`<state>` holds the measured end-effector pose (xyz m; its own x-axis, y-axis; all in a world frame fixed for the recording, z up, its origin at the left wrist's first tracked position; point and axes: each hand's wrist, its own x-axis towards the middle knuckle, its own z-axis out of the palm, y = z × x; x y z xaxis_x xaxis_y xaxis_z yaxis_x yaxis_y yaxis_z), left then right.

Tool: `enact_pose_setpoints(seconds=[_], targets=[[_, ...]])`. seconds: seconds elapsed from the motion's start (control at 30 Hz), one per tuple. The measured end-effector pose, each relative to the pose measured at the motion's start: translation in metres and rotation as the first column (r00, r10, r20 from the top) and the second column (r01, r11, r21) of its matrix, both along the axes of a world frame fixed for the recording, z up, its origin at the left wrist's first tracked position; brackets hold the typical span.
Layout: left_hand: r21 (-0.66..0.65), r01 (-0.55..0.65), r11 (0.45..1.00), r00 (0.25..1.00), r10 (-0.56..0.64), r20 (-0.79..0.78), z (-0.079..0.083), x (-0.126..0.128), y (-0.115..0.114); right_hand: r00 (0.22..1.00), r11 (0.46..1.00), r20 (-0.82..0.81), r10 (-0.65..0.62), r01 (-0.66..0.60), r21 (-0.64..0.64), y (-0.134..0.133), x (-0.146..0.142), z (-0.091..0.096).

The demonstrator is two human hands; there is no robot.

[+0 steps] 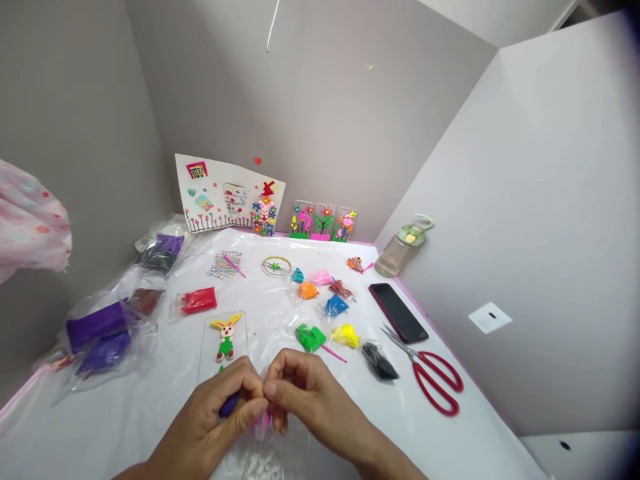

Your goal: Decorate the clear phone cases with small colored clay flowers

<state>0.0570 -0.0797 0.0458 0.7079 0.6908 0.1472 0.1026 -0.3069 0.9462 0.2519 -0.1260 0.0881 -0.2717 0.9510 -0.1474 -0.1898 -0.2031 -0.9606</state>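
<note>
My left hand (215, 417) is closed, its thumb and fingers pinching a small clear plastic bag (260, 428) with something bright pink at it. A dark purple-blue lump (229, 405) shows inside the curl of the same hand. My right hand (313, 400) meets it fingertip to fingertip, pinching the bag's top edge; the exact grip is hidden by the fingers. Just beyond my hands lies a clear plate (244, 343) bearing a clay rabbit (227, 339) with yellow ears and green clothes. Below the hands is a clear packet of white pieces (263, 467).
Green clay (310, 338), yellow clay (346, 335), black clay (380, 362) and red clay (199, 301) lie in bags. Red-handled scissors (425, 373), a phone (399, 312) and a bottle (404, 248) stand right. Purple clay bags (97, 327) pile left; decorated panels (324, 221) lean behind.
</note>
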Motion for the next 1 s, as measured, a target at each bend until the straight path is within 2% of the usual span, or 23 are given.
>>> enact_pose_setpoints(seconds=[0.17,0.33,0.43,0.57,0.77,0.93,1.0], targets=[[0.063,-0.071,0.995,0.997,0.070,0.024,0.006,0.001,0.001,0.999,1.000,0.042,0.002,-0.002,-0.007,-0.001,0.001,-0.001],[0.176,-0.052,0.983,0.998,0.048,0.032,0.001,-0.002,0.002,0.996,0.999,0.092,0.006,-0.003,-0.033,-0.001,0.002,-0.004],[0.231,-0.046,0.972,0.999,0.039,0.035,-0.001,-0.003,0.001,0.997,0.998,0.068,0.030,-0.026,-0.056,-0.001,0.003,-0.002],[0.217,-0.073,0.973,0.997,0.064,0.049,0.002,-0.002,-0.003,0.999,0.994,0.004,0.047,-0.046,-0.103,0.001,0.003,0.003],[0.110,-0.150,0.983,0.988,0.146,0.040,0.007,0.000,-0.010,0.999,0.998,0.039,0.003,0.000,-0.064,0.000,0.001,0.001],[0.106,-0.164,0.981,0.986,0.161,0.043,0.007,0.002,-0.013,0.998,0.993,0.055,0.034,-0.027,-0.113,0.000,0.002,0.002],[0.103,-0.171,0.980,0.985,0.168,0.042,0.007,0.002,-0.013,0.996,0.996,0.091,0.013,-0.005,-0.091,-0.001,0.002,0.004]])
